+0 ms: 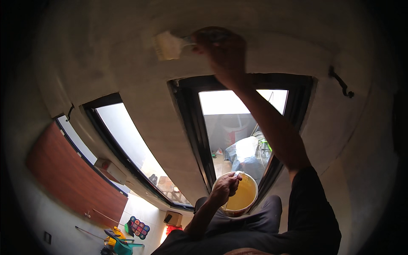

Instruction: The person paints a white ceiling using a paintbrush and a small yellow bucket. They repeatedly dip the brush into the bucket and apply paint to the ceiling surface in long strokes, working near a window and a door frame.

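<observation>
High on the wall above the window, my right hand (226, 50) grips a wide paintbrush (169, 46) by its handle. The pale bristles point left against the wall (144, 72); the hand is slightly blurred. Lower down, in front of my legs, my left hand (226, 188) is closed on the white handle of a round bucket (256, 194). Yellowish liquid (241, 198) shows inside the bucket. The bucket hangs close to the lower part of the window, and my hand covers part of its left rim.
A dark-framed window (185, 106) lies right before me, with a narrower window (127, 131) to its left. Black metal hooks (340, 83) stick out from the wall. On the floor at lower left are a brown door (76, 170), a cardboard box (173, 218), a teal dustpan (123, 246) and a colourful mat (139, 228).
</observation>
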Motion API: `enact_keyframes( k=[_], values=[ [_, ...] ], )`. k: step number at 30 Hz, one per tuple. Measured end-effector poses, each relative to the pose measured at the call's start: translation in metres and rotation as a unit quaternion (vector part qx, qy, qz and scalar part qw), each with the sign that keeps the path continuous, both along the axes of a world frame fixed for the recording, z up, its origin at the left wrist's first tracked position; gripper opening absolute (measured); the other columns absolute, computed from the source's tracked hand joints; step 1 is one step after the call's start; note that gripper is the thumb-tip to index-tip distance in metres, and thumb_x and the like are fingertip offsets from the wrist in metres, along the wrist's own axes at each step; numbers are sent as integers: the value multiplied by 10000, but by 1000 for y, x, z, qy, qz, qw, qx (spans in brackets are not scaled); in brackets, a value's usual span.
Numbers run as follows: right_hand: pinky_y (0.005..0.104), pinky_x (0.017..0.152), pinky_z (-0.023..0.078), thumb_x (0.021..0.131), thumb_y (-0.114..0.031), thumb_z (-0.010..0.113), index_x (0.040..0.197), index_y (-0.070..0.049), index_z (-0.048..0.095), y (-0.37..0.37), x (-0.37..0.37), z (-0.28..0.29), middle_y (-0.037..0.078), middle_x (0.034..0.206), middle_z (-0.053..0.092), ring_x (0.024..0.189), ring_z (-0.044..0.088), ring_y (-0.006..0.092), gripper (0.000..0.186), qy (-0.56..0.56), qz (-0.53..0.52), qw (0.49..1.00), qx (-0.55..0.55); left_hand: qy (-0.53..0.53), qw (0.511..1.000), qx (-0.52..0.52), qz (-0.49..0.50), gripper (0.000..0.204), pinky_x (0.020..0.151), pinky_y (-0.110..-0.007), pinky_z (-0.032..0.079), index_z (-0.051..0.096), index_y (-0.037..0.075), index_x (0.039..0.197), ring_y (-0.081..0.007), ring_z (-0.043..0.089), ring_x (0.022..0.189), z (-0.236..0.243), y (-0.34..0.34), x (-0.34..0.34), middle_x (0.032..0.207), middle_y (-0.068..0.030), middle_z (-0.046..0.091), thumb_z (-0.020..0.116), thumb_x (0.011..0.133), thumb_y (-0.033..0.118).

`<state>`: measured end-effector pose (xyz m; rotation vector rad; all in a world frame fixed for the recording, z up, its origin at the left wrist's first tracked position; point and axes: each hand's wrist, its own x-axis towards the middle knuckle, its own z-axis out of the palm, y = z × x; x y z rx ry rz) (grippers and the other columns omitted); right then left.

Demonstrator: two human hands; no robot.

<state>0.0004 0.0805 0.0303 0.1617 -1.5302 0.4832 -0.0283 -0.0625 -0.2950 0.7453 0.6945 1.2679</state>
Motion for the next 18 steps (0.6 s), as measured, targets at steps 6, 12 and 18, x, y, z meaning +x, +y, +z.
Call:
enact_keyframes(
  k=[6, 12, 18],
  values=[
    [283, 631, 531, 821, -244, 677, 824, -31, 711, -2, -13, 3, 81, 719, 700, 647, 682, 138, 215, 17, -125, 992, 20, -2, 1000, 1, 12, 207, 399, -199, 213, 532, 24, 998, -32, 263, 452, -1, 1, 5, 607, 54, 355, 391, 1005, 176],
    [265, 661, 547, 866, -252, 669, 927, -13, 695, 32, 113, -9, 88, 756, 712, 673, 690, 138, 247, 37, -350, 922, 159, 10, 1000, -19, 4, 201, 402, -197, 214, 528, 23, 1000, -34, 262, 453, 3, 5, 7, 606, 55, 353, 394, 1002, 172],
    [277, 647, 545, 884, -215, 658, 1000, 31, 677, 25, 278, -29, 121, 792, 715, 706, 701, 158, 273, 72, -361, 928, -59, 4, 1000, -10, -27, 191, 407, -194, 213, 528, 29, 1006, -32, 262, 455, 2, 9, 7, 609, 60, 354, 398, 1000, 169]
  ],
)
